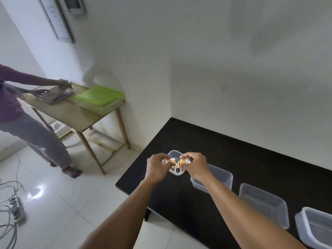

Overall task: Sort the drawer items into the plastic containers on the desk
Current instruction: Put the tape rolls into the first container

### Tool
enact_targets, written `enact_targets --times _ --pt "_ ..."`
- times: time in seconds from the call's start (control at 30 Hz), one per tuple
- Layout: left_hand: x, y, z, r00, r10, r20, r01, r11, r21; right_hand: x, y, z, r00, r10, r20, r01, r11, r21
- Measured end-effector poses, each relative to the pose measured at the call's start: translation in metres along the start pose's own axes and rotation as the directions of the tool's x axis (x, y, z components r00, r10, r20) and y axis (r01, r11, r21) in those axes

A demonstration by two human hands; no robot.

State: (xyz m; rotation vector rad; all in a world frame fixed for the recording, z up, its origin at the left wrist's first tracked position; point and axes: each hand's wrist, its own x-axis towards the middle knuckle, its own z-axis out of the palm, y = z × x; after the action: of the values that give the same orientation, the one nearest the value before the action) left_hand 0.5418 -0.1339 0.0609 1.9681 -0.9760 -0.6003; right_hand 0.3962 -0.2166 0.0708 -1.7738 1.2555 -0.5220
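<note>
1. Nearest, at the near end of the glossy black counter [233, 150], sits a clear rectangular plastic container [319, 229]. It looks empty.
2. Next along the counter towards its far end are a second clear container [264, 203] and a third clear container [221, 177]. Nothing shows in either, though the right forearm covers part of the third.
3. At the counter's far end stands the fourth clear container [173, 152]. It is the only one with contents, with at least one ring-shaped roll [177, 170] lying in it.
4. Both hands hover just above that fourth container. The left hand [158, 166] has its grip curled closed around small amber-and-clear tape rolls [168, 161], and the right hand [196, 164] pinches more of them in a closed grip.
5. Count: four containers and two hands. The tape rolls number several, but the exact count cannot be told.
6. Progress, as I judge it: sorting is at an early stage. One container is started and three are unfilled. The drawer is out of view, so what remains there is unknown.
7. Beyond the counter's far end stands a light wooden folding table [71, 112] carrying one green-lidded plastic box [99, 97]. Another person [27, 126] is handling something on it.
</note>
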Motion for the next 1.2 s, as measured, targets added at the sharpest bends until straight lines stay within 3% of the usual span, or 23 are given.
enact_targets --times 0.27,0.5,0.83,1.2 --pt "0.115 -0.039 0.04 0.968 -0.062 0.243 0.047 0.997 0.069 0.1 0.02 0.041 0.975 0.222 -0.007 -0.221 0.97 -0.098" --pt "0.159 -0.067 0.064 0.926 -0.054 0.373 0.011 0.993 0.117 0.144 0.044 0.073 0.947 0.316 0.053 -0.296 0.925 -0.238" --pt "0.171 -0.074 0.07 0.883 -0.01 0.469 -0.075 0.984 0.162 0.15 0.054 0.079 0.952 0.302 0.057 -0.261 0.893 -0.366" --pt "0.16 -0.071 0.059 0.897 -0.006 0.443 -0.062 0.989 0.138 0.126 0.054 0.066 0.961 0.277 -0.001 -0.265 0.918 -0.296"
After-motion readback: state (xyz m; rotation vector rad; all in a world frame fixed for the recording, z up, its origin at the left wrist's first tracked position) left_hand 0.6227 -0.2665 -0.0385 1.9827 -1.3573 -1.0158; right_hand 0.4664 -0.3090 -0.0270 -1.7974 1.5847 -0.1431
